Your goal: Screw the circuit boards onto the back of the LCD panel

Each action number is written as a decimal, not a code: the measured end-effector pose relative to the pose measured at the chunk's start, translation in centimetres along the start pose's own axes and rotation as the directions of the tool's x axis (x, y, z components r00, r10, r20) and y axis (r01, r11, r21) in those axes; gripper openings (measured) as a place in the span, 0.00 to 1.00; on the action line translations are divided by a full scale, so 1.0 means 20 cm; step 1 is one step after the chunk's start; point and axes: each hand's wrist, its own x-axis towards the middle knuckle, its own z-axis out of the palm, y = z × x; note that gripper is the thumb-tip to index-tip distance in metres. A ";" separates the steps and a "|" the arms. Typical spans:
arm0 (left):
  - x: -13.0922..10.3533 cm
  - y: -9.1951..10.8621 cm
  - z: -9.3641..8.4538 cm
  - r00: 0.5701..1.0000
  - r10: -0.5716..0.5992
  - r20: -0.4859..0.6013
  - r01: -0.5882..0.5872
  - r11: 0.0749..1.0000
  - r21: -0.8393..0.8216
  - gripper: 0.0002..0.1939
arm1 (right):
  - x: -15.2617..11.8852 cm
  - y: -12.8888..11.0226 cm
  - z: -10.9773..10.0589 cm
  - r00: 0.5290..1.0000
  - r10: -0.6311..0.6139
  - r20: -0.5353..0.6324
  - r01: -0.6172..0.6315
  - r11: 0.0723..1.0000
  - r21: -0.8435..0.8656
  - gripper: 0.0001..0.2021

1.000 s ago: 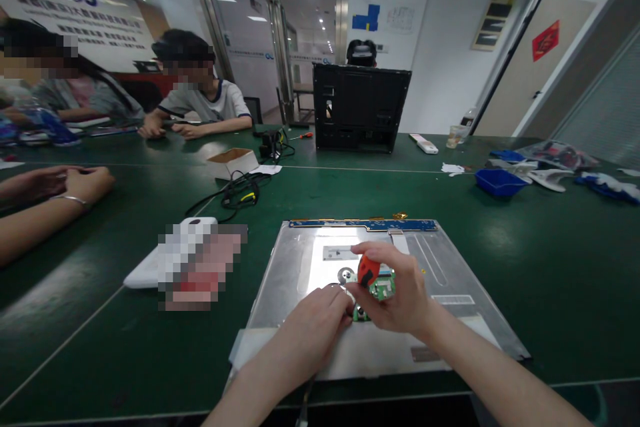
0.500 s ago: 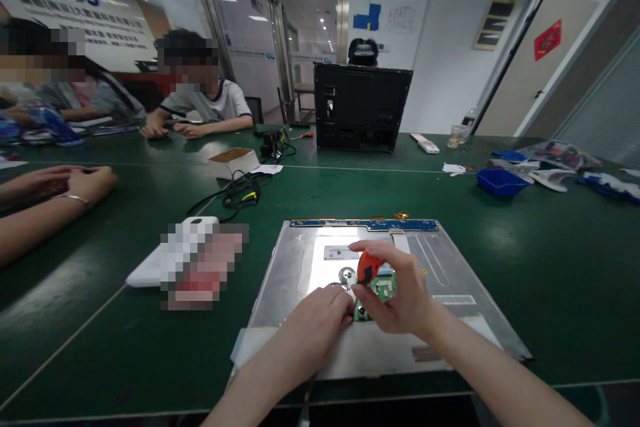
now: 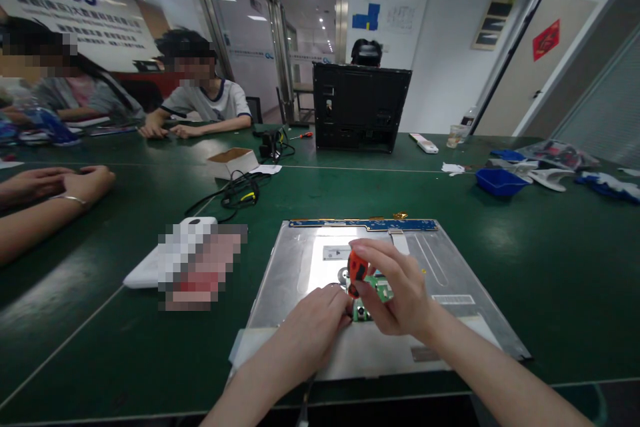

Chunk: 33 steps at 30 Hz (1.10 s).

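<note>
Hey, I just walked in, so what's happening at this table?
Someone has both hands over a metal panel lying on the green table. The right hand holds an orange-and-black handle over a green circuit board on the panel. The left hand is beside the board; whether it pinches anything is hidden. Another person sits at the table.

right hand: grips red-black handle | left hand: at green board | silver panel: beneath both

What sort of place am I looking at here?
Probably an office meeting room being used for electronics work: a glass partition stands behind the long green table, and on the table lies a flat metallic panel bearing a green circuit board.
</note>
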 end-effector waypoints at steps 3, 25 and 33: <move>0.00 -0.02 0.02 1.000 0.010 -0.012 -0.010 1.000 0.018 0.07 | 0.00 0.00 0.01 1.000 0.022 -0.022 -0.021 0.999 0.049 0.25; -0.01 0.00 0.00 1.000 -0.005 -0.013 0.005 1.000 0.025 0.07 | 0.00 0.01 0.01 0.999 0.022 -0.044 -0.017 0.994 0.104 0.24; 0.00 -0.01 0.01 1.000 0.003 -0.004 -0.003 1.000 0.021 0.07 | -0.02 0.02 0.03 0.997 0.038 -0.063 -0.030 0.991 0.127 0.26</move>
